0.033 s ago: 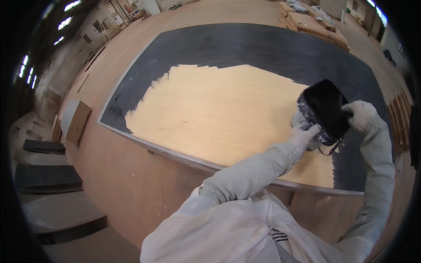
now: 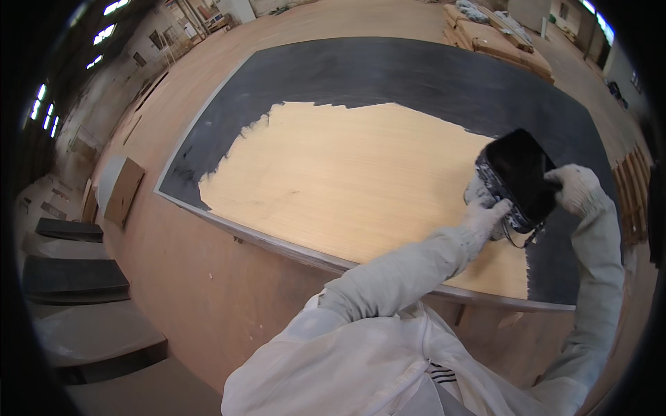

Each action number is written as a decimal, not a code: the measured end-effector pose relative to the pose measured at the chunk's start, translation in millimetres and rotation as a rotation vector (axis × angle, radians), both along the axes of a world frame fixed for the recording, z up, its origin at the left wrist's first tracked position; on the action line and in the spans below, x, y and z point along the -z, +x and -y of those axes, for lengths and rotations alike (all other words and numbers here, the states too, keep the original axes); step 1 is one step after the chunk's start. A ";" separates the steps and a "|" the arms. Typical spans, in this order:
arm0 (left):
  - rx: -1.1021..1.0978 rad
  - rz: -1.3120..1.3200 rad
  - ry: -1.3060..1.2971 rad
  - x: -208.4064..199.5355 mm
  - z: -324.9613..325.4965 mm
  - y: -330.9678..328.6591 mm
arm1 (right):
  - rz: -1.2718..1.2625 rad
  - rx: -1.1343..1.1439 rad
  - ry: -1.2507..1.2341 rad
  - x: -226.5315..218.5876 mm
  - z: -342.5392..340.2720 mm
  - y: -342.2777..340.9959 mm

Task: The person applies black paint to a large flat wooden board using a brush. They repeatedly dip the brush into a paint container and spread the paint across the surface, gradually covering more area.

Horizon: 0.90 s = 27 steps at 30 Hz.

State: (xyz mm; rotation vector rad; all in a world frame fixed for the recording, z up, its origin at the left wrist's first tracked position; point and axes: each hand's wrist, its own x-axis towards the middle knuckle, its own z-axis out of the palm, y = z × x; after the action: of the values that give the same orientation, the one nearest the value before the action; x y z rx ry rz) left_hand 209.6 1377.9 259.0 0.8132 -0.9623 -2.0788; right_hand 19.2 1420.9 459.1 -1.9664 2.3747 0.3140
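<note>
My left hand [image 2: 484, 216], in a pale knitted glove, is closed round the lower left side of a black handheld device [image 2: 522, 182]. The device is rectangular and thick, with a smooth dark face turned up and a patterned side; a thin cord loop [image 2: 517, 241] dangles below it. At its right edge my gloved right hand [image 2: 579, 187] is closed, a fingertip lying over the dark face. Both hands are above the right part of a big panel [image 2: 388, 69], dark grey round a large pale yellow area [image 2: 347, 180] with ragged borders.
Dark and grey slabs [image 2: 76, 277] stand in a row at the lower left. Behind them a brown board [image 2: 125, 194] leans upright. Stacked boards [image 2: 499, 45] lie beyond the panel's far right corner, and wooden slats [image 2: 631, 194] are at the right. A dusty brown floor [image 2: 201, 277] surrounds the panel.
Both hands and the device have shifted slightly right and down together. The panel stays as it was.
</note>
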 end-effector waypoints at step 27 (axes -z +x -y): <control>-0.472 0.898 -1.052 87.9 1.7 532.7 | 0.561 -0.046 -0.223 239.8 319.4 389.5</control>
State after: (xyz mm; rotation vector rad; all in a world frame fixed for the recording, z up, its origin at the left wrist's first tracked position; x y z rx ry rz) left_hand 742.3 1376.2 171.1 1.1848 -1.8378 -0.5366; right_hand 408.7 1101.5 219.4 -1.8662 2.0634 -0.4626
